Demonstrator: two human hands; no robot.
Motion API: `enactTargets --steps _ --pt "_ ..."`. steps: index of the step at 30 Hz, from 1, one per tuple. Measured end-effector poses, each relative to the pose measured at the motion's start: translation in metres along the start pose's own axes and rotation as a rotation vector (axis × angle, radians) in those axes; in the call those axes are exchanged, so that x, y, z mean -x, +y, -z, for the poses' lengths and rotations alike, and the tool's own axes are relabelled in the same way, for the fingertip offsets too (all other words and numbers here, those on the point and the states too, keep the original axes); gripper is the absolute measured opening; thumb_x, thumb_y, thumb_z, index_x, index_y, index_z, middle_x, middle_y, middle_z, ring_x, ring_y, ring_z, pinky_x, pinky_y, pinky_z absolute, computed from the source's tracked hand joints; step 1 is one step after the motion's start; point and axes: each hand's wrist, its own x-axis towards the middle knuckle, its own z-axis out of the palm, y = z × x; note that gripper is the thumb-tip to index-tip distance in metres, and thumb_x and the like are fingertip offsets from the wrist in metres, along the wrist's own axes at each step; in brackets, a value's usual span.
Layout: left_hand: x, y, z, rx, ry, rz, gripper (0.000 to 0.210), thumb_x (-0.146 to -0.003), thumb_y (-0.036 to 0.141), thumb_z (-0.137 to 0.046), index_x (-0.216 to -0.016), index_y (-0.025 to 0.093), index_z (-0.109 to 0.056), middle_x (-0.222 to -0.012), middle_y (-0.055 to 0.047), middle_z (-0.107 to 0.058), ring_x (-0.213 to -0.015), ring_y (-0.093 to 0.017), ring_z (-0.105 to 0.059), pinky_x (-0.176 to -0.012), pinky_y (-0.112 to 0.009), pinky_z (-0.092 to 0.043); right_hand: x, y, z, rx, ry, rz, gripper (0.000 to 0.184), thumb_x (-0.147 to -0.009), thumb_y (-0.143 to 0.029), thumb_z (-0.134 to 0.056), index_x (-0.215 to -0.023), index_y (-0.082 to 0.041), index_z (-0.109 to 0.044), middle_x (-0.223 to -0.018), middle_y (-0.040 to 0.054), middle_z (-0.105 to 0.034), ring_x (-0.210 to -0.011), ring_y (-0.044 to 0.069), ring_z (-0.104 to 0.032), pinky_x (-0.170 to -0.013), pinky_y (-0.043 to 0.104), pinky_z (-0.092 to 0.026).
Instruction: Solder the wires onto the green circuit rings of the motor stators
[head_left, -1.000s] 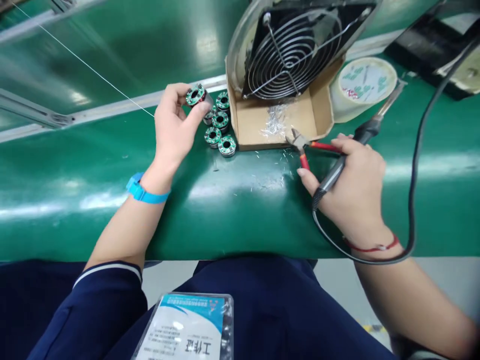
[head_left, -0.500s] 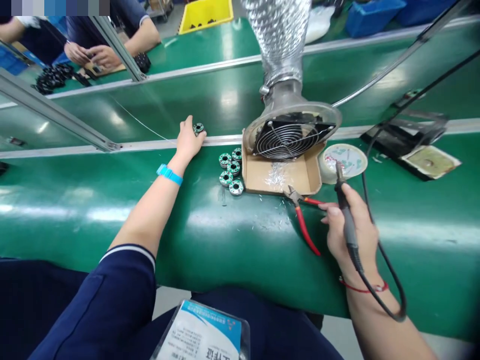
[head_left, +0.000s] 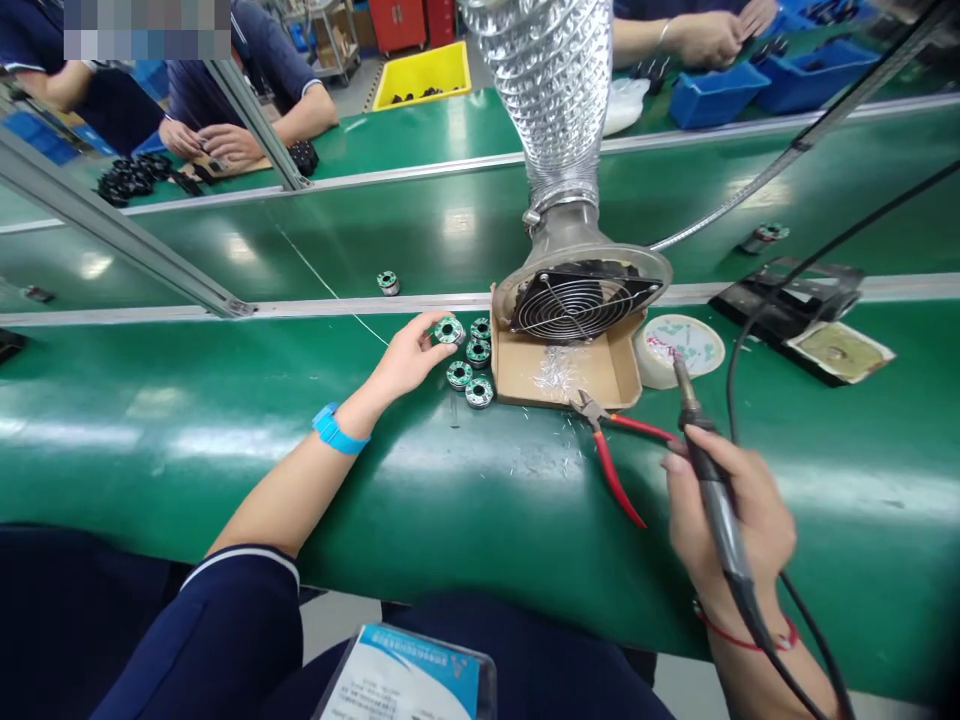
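My left hand (head_left: 414, 358) has its thumb and fingers round a ring-shaped motor stator with a green circuit board (head_left: 449, 331), at the upper left of a small cluster. Several like it stand close by, among them a front stator (head_left: 479, 393). Beyond the metal rail, a lone stator (head_left: 388, 284) stands on the green surface. In my right hand (head_left: 731, 510) is a soldering iron (head_left: 712, 490), its tip pointing up and away over a round whitish tape roll (head_left: 686, 350). Red-handled cutters (head_left: 611, 450) lie open just left of that hand.
A cardboard tray (head_left: 566, 385) with wire clippings sits under a fume extractor fan (head_left: 581, 300) with a foil duct. At right are an iron stand with a sponge (head_left: 840, 350) and another stator (head_left: 769, 235) past the rail. Clippings dot the bench. Co-workers' hands (head_left: 225, 145) work across.
My left hand has let go of the stator beyond the rail and come back nearer, onto one of the cluster. My right hand still holds the iron, slightly lower in view.
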Motion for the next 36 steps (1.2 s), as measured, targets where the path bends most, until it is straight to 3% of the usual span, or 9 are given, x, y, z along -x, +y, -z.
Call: enactTargets --steps 2,5,8,11,14,20,26,30,36 --pt "0.02 0.013 0.001 0.095 -0.056 -0.012 0.047 -0.089 0.028 -0.065 -0.134 0.021 -0.056 -0.077 0.001 -0.056 -0.061 -0.011 -0.043 -0.061 -0.026 -0.042 0.008 -0.015 0.002 -0.085 -0.009 -0.018 0.044 -0.086 -0.027 -0.071 -0.129 -0.034 -0.068 -0.107 0.0047 -0.077 -0.082 0.025 -0.075 -0.078 0.046 -0.063" --pt "0.054 0.037 -0.009 0.298 -0.256 -0.052 0.049 -0.087 0.034 -0.069 -0.133 0.024 -0.056 -0.074 0.002 -0.055 -0.058 -0.011 -0.042 -0.057 -0.026 -0.04 0.011 -0.046 0.002 -0.216 -0.124 -0.071 0.047 -0.095 -0.028 -0.059 -0.141 -0.034 -0.057 -0.112 0.0031 -0.077 -0.076 0.02 -0.076 -0.068 0.04 -0.064" --pt "0.082 0.061 -0.027 0.415 -0.448 -0.03 0.047 -0.089 0.034 -0.068 -0.133 0.022 -0.057 -0.066 0.005 -0.046 -0.056 -0.011 -0.039 -0.052 -0.025 -0.036 -0.003 -0.077 0.001 -0.285 -0.321 -0.104 0.046 -0.094 -0.022 -0.061 -0.138 -0.036 -0.059 -0.102 0.0003 -0.078 -0.092 0.02 -0.077 -0.085 0.041 -0.065" --pt "0.096 0.078 -0.039 0.427 -0.53 -0.038 0.041 -0.09 0.032 -0.069 -0.128 0.021 -0.061 -0.075 0.003 -0.051 -0.058 -0.009 -0.04 -0.052 -0.024 -0.035 -0.023 -0.095 -0.002 -0.281 -0.39 -0.074 0.046 -0.089 -0.02 -0.069 -0.131 -0.034 -0.06 -0.094 -0.0019 -0.076 -0.098 0.017 -0.074 -0.098 0.038 -0.061" --pt "0.1 0.086 -0.042 0.369 -0.541 -0.134 0.037 -0.091 0.031 -0.071 -0.126 0.021 -0.065 -0.09 0.0 -0.056 -0.061 -0.007 -0.042 -0.054 -0.023 -0.037 -0.036 -0.099 -0.007 -0.353 -0.491 -0.138 0.047 -0.087 -0.021 -0.071 -0.131 -0.03 -0.057 -0.091 -0.0024 -0.072 -0.087 0.014 -0.071 -0.096 0.036 -0.06" --pt "0.103 0.086 -0.04 0.221 -0.489 -0.308 0.039 -0.095 0.037 -0.069 -0.13 0.02 -0.065 -0.079 0.003 -0.049 -0.063 -0.009 -0.042 -0.057 -0.022 -0.037 -0.04 -0.096 -0.009 -0.407 -0.62 -0.281 0.046 -0.086 -0.021 -0.069 -0.13 -0.025 -0.055 -0.087 -0.0034 -0.069 -0.08 0.011 -0.067 -0.082 0.029 -0.058" --pt "0.106 0.088 -0.041 0.165 -0.467 -0.385 0.04 -0.096 0.043 -0.067 -0.124 0.016 -0.067 -0.079 0.003 -0.05 -0.063 -0.009 -0.042 -0.058 -0.023 -0.037 -0.04 -0.097 -0.008 -0.415 -0.632 -0.224 0.036 -0.088 -0.021 -0.065 -0.123 -0.024 -0.055 -0.08 -0.0048 -0.065 -0.071 0.009 -0.063 -0.072 0.024 -0.055" --pt "0.106 0.087 -0.044 0.165 -0.479 -0.348 0.036 -0.097 0.045 -0.065 -0.119 0.016 -0.067 -0.08 0.002 -0.051 -0.064 -0.01 -0.045 -0.058 -0.024 -0.038 -0.035 -0.092 -0.012 -0.435 -0.637 -0.144 0.031 -0.091 -0.023 -0.062 -0.121 -0.024 -0.054 -0.083 -0.0036 -0.064 -0.071 0.009 -0.062 -0.073 0.025 -0.054" --pt "0.103 0.078 -0.053 0.16 -0.439 -0.324 0.037 -0.094 0.04 -0.07 -0.124 0.02 -0.063 -0.089 0.0 -0.059 -0.07 -0.011 -0.051 -0.06 -0.024 -0.04 -0.022 -0.086 -0.018 -0.468 -0.504 -0.267 0.042 -0.089 -0.025 -0.065 -0.128 -0.027 -0.05 -0.092 -0.0016 -0.067 -0.084 0.013 -0.067 -0.085 0.031 -0.058"
